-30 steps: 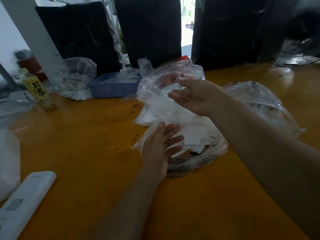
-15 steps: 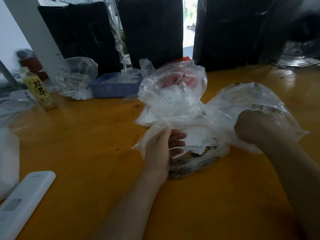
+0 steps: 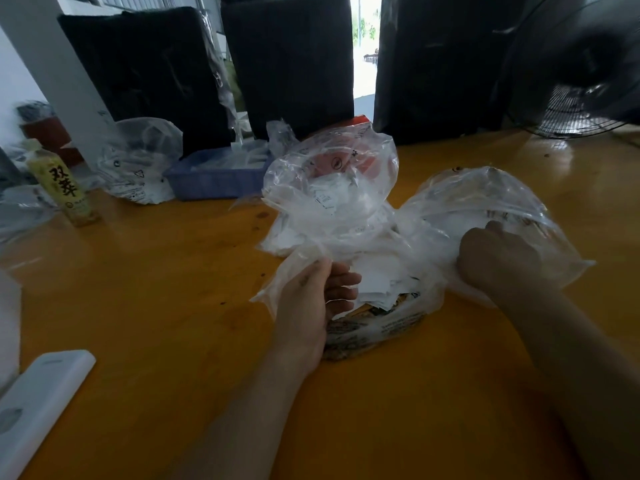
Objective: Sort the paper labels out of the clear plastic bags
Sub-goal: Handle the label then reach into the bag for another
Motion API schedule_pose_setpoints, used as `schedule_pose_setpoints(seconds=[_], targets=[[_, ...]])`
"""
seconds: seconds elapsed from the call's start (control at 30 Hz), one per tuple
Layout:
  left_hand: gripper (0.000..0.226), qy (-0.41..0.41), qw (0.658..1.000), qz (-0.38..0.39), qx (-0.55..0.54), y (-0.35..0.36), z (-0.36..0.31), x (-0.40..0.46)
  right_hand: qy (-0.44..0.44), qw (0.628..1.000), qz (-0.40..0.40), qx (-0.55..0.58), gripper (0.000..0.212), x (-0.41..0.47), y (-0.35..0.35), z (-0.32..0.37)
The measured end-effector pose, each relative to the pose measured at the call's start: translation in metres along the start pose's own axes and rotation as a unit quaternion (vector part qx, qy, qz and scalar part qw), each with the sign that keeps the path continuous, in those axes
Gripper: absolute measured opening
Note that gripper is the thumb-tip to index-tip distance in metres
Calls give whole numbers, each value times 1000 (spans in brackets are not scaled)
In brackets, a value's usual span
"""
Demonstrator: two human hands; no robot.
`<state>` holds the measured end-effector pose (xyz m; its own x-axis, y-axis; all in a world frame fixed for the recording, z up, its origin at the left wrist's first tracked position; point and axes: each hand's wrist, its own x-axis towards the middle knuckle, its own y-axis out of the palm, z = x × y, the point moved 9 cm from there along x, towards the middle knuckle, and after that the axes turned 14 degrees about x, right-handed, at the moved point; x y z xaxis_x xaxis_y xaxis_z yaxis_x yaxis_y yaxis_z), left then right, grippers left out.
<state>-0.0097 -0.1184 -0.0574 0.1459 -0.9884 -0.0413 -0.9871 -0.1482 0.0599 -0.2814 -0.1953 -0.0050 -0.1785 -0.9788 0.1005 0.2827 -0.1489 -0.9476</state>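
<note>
Here, a person is working at the middle of an orange table [image 3: 173, 323], sorting paper labels [image 3: 377, 278] out of clear bags. The left hand [image 3: 311, 306] is gripping the near-left edge of a printed bag [image 3: 374, 327], its fingers curled round the film, probably to be holding the mouth open so the white labels heaped inside are lying exposed. The right hand [image 3: 498, 258] is closing into a fist on the film of a second bag [image 3: 491, 202] lying just to the right, towards the table's right edge; whether any label is caught within that fist cannot be told, since the fingers are turned away from the camera. A third bag [image 3: 329, 178] is billowing up behind the first two, with labels and something red showing through it. Judging from this arrangement, one hand is acting as an anchor while the other is gathering loose plastic clear of the paper.

Towards the far edge, a blue tray [image 3: 214, 181] is sitting with pale contents, possibly serving as the collecting place, though this is uncertain. Beside it another bag [image 3: 138, 161] is lying crumpled, and a bottle [image 3: 64, 185] is standing upright near the far-left corner. A white flat object [image 3: 38, 403] is resting at the near-left corner.
</note>
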Motion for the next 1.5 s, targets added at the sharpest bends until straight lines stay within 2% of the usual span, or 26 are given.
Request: schedule_pose_setpoints(seconds=[0.07,0.2,0.3,0.37,0.43,0.5,0.6,0.67,0.73,0.77,0.83,0.9,1.0,1.07,1.2,1.33,1.5], targets=[[37,0,1000,4,-5,0,1,1,-1,1000,-7,10,25,-1,-1,0],[38,0,1000,5,-4,0,2,1,0,999,-35,31,21,1,-8,-4],[34,34,995,-4,98,2,-3,-1,-34,997,-28,61,35,3,-7,0],[28,93,963,-2,254,8,-9,-4,-53,995,-41,75,43,2,-10,4],[26,143,907,31,395,21,-14,-10,-74,991,-65,91,46,-2,-16,10],[31,172,864,76,468,34,-13,-16,-99,984,-85,123,48,-6,-23,18],[36,185,841,99,499,40,-14,-21,-123,954,-69,263,42,-11,-30,32],[35,182,846,92,492,36,-16,-21,-103,889,-10,446,30,-15,-25,38],[35,176,854,91,480,32,-16,-19,-91,790,84,600,29,-23,-15,51],[35,176,856,92,477,30,-16,-19,-97,756,129,635,31,-28,-11,58],[34,188,858,83,471,29,-19,-18,-127,725,200,647,33,-39,-5,72],[31,190,880,51,432,25,-24,-18,-160,732,224,623,32,-45,-3,80],[45,157,947,11,279,13,-30,-16,-210,776,202,559,25,-51,-8,87],[52,141,969,11,201,10,-32,-13,-242,799,198,514,22,-58,-10,93],[39,135,972,18,193,10,-34,-11,-276,796,239,483,25,-73,-4,108],[27,123,974,2,188,4,-27,-12,-249,775,284,506,31,-79,11,115],[21,110,983,-18,145,1,-28,-13,-203,782,264,527,45,-67,18,105]])
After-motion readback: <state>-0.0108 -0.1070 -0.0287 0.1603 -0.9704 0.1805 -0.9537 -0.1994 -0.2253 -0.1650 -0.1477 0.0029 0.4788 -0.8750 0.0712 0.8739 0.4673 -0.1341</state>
